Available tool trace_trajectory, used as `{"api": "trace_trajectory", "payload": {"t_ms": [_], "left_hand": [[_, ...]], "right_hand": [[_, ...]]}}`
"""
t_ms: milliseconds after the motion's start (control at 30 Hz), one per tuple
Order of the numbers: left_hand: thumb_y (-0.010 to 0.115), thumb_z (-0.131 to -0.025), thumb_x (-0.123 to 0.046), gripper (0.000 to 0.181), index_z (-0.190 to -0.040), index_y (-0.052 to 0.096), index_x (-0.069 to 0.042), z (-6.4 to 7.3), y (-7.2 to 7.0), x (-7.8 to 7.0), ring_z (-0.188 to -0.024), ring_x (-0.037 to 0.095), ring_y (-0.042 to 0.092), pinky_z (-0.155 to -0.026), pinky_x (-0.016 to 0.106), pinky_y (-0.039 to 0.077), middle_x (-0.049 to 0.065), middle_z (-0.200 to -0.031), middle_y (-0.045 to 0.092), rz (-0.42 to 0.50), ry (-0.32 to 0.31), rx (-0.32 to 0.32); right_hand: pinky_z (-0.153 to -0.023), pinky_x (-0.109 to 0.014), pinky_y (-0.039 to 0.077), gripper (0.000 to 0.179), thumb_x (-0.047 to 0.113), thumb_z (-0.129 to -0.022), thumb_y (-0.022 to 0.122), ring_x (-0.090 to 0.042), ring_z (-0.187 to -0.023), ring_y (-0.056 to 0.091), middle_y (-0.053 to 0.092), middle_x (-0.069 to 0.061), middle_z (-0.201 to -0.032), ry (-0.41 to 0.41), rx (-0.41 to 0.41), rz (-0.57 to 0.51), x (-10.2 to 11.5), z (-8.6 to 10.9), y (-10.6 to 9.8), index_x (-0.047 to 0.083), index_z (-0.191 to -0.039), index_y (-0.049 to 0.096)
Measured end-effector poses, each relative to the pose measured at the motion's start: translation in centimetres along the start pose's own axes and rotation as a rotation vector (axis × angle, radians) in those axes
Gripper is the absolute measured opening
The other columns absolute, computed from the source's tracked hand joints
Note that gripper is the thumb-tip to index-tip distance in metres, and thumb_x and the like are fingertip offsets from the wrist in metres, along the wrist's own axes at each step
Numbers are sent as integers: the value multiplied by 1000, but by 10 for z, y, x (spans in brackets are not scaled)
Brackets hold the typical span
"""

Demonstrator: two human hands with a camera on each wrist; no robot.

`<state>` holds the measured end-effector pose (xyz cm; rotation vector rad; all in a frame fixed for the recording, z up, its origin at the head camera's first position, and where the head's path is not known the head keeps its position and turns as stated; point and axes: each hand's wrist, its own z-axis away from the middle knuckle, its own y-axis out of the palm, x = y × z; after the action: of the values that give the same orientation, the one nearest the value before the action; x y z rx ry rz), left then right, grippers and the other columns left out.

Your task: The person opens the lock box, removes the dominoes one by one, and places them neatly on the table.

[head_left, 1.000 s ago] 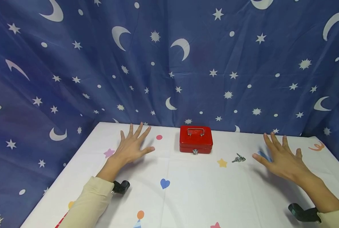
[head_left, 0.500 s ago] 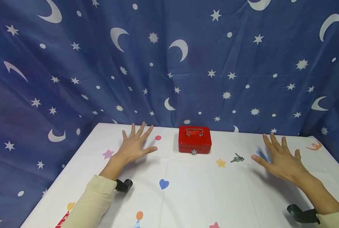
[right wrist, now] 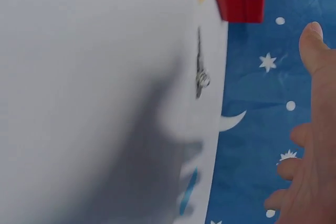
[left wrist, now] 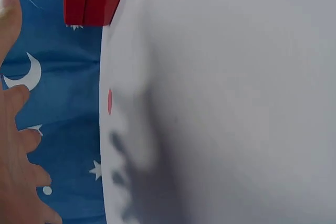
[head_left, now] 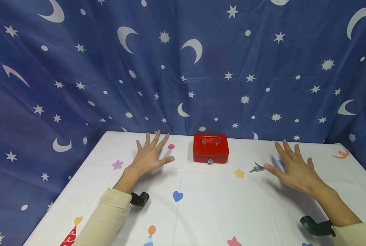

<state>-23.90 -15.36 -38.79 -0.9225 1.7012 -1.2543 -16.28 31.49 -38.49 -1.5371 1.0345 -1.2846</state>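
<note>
Red box (head_left: 211,149) between spread hands (head_left: 147,159); keys (head_left: 257,168) nearer right one.

Beige sleeves and chunky black wrist cams

So the person at the table has a pale beige long-sleeved top on, kinda plain. The left sleeve (head_left: 109,213), over toward the tabletop's (head_left: 220,201) left edge, shows the most: soft creases and a cuff that looks a bit bunched up. The right sleeve (head_left: 356,234), on the right-hand side, only shows its end, same colour. Poking out by each cuff is a little black gadget, the left wrist camera (head_left: 140,199) and the right wrist camera (head_left: 316,226), both bent and rounded at the tip. The right one's got a dull greenish patch on its end. Left hand (head_left: 147,159) and right hand (head_left: 295,172) are bare, thumbnails (right wrist: 316,30) short.
</note>
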Motion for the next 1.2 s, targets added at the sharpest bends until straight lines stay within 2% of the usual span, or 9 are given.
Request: {"api": "trace_trajectory", "payload": {"t_ms": [200,367,667,833,900,967,1067,1200], "left_hand": [[49,-84,-69,88,-154,16,-29,-3,7,-13,-138,51,2,-100,76,1,12,-158,10,70,-7,-21],[52,-83,-67,88,-154,20,-25,-5,14,-24,-139,49,2,-100,76,3,13,-158,13,143,7,-64],[53,-83,-64,86,-153,24,-23,-8,24,-40,-138,51,10,-102,74,8,13,-156,17,224,13,-121],[39,-81,-78,94,-153,24,-20,-10,31,-47,-138,51,10,-103,73,10,16,-156,18,303,16,-141],[38,-80,-80,97,-153,23,-19,-10,35,-50,-137,51,12,-104,72,10,16,-156,19,339,14,-146],[44,-81,-75,96,-154,22,-17,-11,38,-54,-137,51,15,-105,71,10,16,-156,20,368,14,-151],[57,-82,-60,93,-154,19,-15,-11,41,-61,-139,48,15,-107,68,9,12,-157,19,418,0,-144],[61,-82,-55,94,-154,18,-15,-12,45,-70,-141,43,14,-109,64,8,11,-157,18,474,-13,-151]], "right_hand": [[-88,-84,5,93,59,-90,52,-54,-136,-3,2,-25,-156,-25,-42,-65,17,-2,3,11,-154,6],[-89,-84,8,89,55,-91,52,-53,-137,0,4,-24,-156,-48,-64,-144,30,-6,11,11,-155,7],[-95,-80,10,86,52,-92,52,-49,-139,1,7,-21,-157,-61,-72,-274,55,-18,25,12,-155,9],[-98,-77,12,87,54,-91,52,-45,-141,2,7,-18,-158,-34,-65,-313,71,-24,34,14,-155,9],[-98,-77,13,87,55,-90,51,-44,-141,4,7,-17,-158,-25,-62,-329,78,-26,38,15,-155,10],[-96,-77,15,86,54,-90,52,-44,-141,6,8,-16,-158,-26,-60,-345,83,-28,42,15,-155,10],[-97,-76,17,86,52,-90,53,-45,-141,8,10,-16,-158,-35,-55,-369,91,-32,48,15,-155,11],[-100,-73,18,85,49,-90,55,-42,-141,10,11,-15,-158,-58,-51,-406,97,-35,56,15,-155,12]]}}
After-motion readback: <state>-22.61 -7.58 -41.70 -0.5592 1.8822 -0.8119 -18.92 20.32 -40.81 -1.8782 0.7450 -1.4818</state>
